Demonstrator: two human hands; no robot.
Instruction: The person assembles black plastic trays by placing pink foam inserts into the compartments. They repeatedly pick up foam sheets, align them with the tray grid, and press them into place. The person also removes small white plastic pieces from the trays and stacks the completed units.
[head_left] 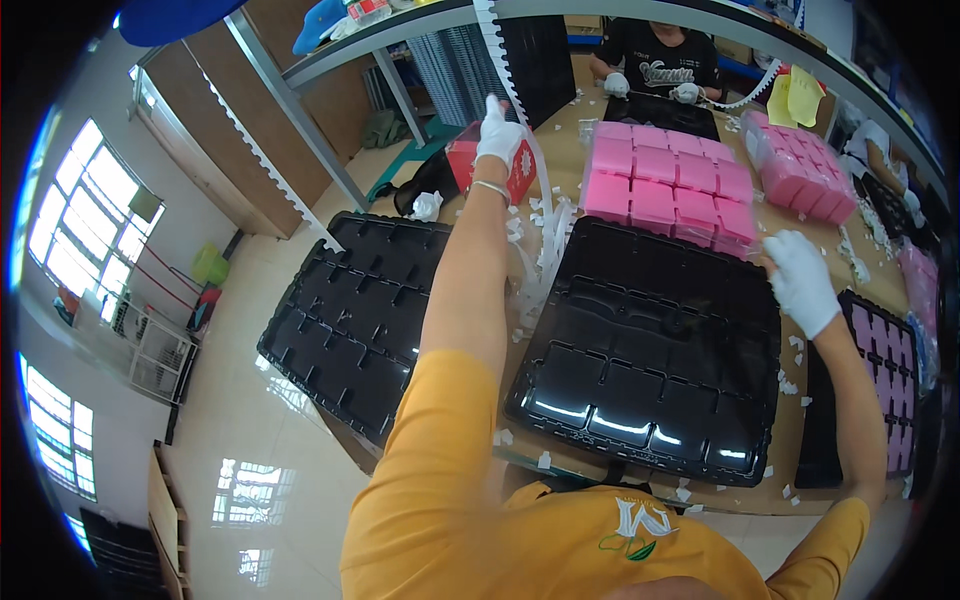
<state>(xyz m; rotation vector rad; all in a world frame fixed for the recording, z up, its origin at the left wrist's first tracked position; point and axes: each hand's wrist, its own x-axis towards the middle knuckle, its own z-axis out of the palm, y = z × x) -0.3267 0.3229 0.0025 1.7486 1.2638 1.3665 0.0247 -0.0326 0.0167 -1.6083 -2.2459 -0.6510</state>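
My left hand, in a white glove, is stretched far forward. Its fingers appear closed on a long white notched strip that hangs from above and trails down to the table. My right hand, also gloved, is by the far right corner of a black plastic tray, close to the pink blocks. The fingers there are bent together, and whatever they hold is too small to make out. Film seems to cover the pink blocks, set in rows beyond the tray.
Another black tray lies at the left. A red box stands near my left hand. White scraps litter the brown table. More pink blocks and a purple-filled tray are at right. Opposite, a co-worker's gloved hands hold a strip.
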